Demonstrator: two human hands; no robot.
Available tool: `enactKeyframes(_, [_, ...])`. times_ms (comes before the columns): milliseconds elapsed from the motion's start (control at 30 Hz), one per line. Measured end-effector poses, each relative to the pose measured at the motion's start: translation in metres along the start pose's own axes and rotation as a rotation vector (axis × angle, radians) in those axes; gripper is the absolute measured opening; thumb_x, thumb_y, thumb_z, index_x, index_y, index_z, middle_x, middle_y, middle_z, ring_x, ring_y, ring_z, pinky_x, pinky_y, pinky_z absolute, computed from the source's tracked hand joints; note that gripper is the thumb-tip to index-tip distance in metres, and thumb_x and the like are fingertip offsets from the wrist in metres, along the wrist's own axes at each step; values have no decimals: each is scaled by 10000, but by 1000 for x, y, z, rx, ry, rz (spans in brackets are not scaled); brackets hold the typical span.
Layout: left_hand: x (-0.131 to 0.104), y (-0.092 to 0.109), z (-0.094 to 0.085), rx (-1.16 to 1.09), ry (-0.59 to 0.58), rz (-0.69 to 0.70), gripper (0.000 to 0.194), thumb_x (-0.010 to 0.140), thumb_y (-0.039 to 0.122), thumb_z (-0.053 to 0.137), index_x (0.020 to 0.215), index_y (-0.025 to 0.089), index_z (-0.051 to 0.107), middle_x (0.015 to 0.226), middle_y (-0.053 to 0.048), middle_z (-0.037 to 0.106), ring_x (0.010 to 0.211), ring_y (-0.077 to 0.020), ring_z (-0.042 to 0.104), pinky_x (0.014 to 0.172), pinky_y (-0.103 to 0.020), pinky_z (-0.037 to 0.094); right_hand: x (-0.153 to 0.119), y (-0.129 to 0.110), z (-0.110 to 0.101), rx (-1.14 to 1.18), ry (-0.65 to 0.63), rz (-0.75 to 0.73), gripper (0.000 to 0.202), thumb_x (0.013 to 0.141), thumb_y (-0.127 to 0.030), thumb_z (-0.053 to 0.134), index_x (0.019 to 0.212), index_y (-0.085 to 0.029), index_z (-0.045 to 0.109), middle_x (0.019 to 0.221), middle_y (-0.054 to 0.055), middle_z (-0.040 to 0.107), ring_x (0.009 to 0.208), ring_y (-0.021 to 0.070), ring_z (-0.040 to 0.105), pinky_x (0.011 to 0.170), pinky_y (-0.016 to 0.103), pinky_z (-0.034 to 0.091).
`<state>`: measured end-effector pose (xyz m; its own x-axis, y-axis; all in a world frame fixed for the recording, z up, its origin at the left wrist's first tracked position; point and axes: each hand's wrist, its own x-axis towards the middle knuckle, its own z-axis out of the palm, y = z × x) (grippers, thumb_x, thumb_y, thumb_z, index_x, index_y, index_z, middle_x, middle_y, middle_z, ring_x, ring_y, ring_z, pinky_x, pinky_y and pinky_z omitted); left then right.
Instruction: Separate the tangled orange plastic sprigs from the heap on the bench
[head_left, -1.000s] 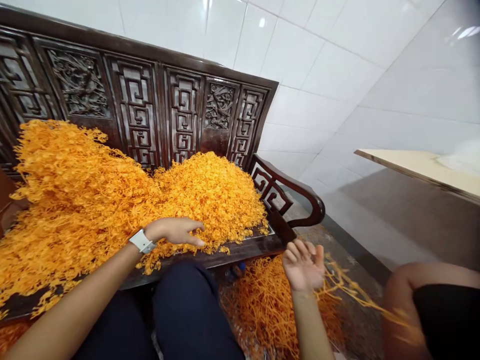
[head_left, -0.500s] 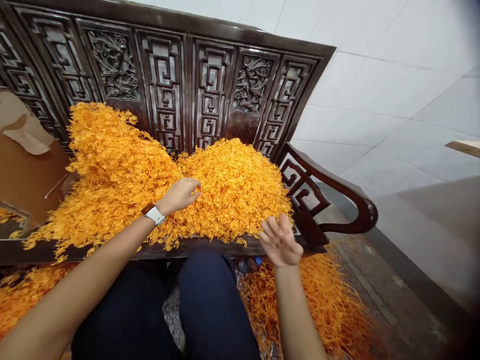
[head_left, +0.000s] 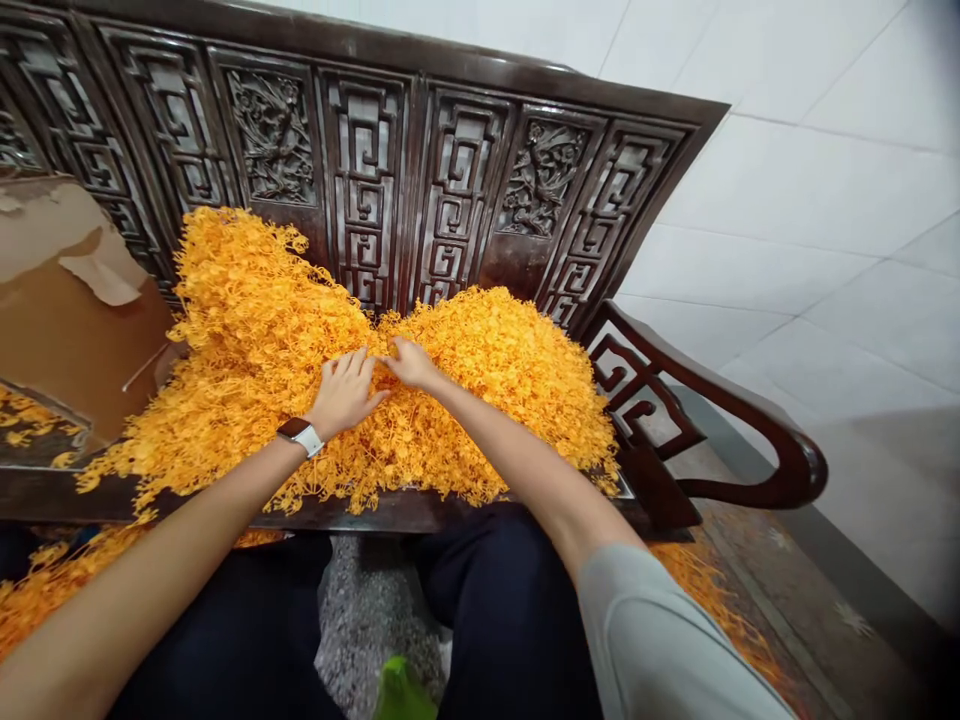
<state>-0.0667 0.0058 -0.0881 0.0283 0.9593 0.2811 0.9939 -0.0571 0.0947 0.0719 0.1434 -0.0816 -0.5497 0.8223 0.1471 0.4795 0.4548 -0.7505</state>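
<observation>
Two heaps of orange-yellow plastic pieces lie side by side, a left heap (head_left: 247, 300) and a right heap (head_left: 525, 360), on a dark carved wooden bench (head_left: 420, 515). My left hand (head_left: 345, 393), with a watch (head_left: 301, 435) on its wrist, rests over the left heap near the dip between them, fingers apart, nothing seen in it. Close beside it, my right hand (head_left: 409, 362) reaches into the dip with its fingers curled down at the pieces. Whether those fingers grip a piece is too small to tell.
A torn cardboard box (head_left: 82, 320) stands at the left on the bench. The curved armrest (head_left: 750, 430) bounds the right end, and the carved backrest (head_left: 367, 190) rises behind. More orange strands (head_left: 712, 600) lie on the floor, and something green (head_left: 403, 690) is between the legs.
My right hand has moved from the bench's front right edge up and left to the dip between the heaps. My left hand has turned and spread its fingers. The view has shifted left.
</observation>
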Motion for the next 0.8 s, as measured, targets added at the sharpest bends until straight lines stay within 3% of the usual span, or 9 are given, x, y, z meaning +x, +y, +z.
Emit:
enactKeyframes(100, [21, -14, -5, -54, 12, 0, 840, 1062, 608, 432, 1669, 34, 344, 1700, -322, 420, 1559, -463, 398, 1247, -631, 236, 0, 1, 9, 64, 23, -27, 24, 976, -199, 618, 961, -191, 635, 862, 37, 626, 838, 196, 540, 867, 387, 436])
enactKeyframes(167, [41, -34, -9, -88, -28, -1, 928, 1036, 679, 451, 1664, 5, 337, 1626, -343, 503, 1511, -473, 460, 1228, -630, 273, -9, -6, 1, 105, 65, -60, 109, 986, -195, 588, 884, -220, 562, 793, -9, 541, 781, 164, 486, 812, 347, 408])
enactKeyframes(233, [58, -54, -13, -138, -119, 43, 952, 968, 757, 539, 1620, 71, 441, 1567, -297, 587, 1456, -462, 523, 1215, -600, 317, -21, -20, -15, 197, 93, -79, 176, 1009, -247, 570, 848, -234, 500, 740, -31, 458, 714, 145, 427, 730, 319, 376])
enactKeyframes(333, [74, -73, -16, -242, -101, -23, 1013, 825, 815, 702, 1559, 138, 534, 1543, -249, 628, 1416, -447, 570, 1225, -576, 331, -39, -46, -47, 508, 88, -104, 218, 1018, -288, 576, 829, -238, 479, 685, -48, 404, 623, 119, 346, 624, 288, 306])
enactKeyframes(400, [77, -77, -15, -307, -92, -52, 1001, 829, 812, 691, 1571, 158, 539, 1595, -232, 594, 1461, -446, 538, 1255, -586, 296, -51, -62, -66, 711, 98, -86, 245, 1013, -252, 603, 804, -233, 475, 651, -63, 397, 577, 97, 318, 580, 268, 264])
enactKeyframes(533, [76, -82, -12, -438, -142, -78, 864, 912, 762, 584, 1554, 184, 590, 1673, -183, 536, 1521, -415, 498, 1303, -560, 245, -72, -85, -94, 884, 175, -32, 303, 1050, -138, 554, 778, -224, 451, 619, -101, 363, 520, 53, 301, 523, 213, 227])
enactKeyframes(633, [73, -85, -8, -348, -132, -61, 760, 879, 629, 685, 1500, 193, 650, 1692, -177, 516, 1538, -446, 473, 1302, -594, 224, -84, -101, -118, 939, 207, -128, 266, 1063, -119, 531, 820, -216, 481, 675, -102, 430, 519, 39, 316, 509, 180, 263])
enactKeyframes(733, [73, -79, 0, -223, -152, 23, 647, 829, 246, 680, 1473, 181, 663, 1739, -172, 449, 1591, -428, 407, 1293, -587, 229, -91, -111, -146, 940, 284, -283, 202, 1076, -200, 548, 880, -225, 506, 785, -81, 514, 548, 34, 365, 533, 164, 329])
enactKeyframes(800, [76, -71, 3, -302, -144, 18, 630, 783, 94, 623, 1405, 167, 691, 1743, -162, 447, 1605, -396, 386, 1301, -580, 202, -94, -111, -162, 874, 361, -389, 190, 1066, -271, 591, 898, -236, 509, 833, -73, 533, 574, 30, 411, 555, 164, 355])
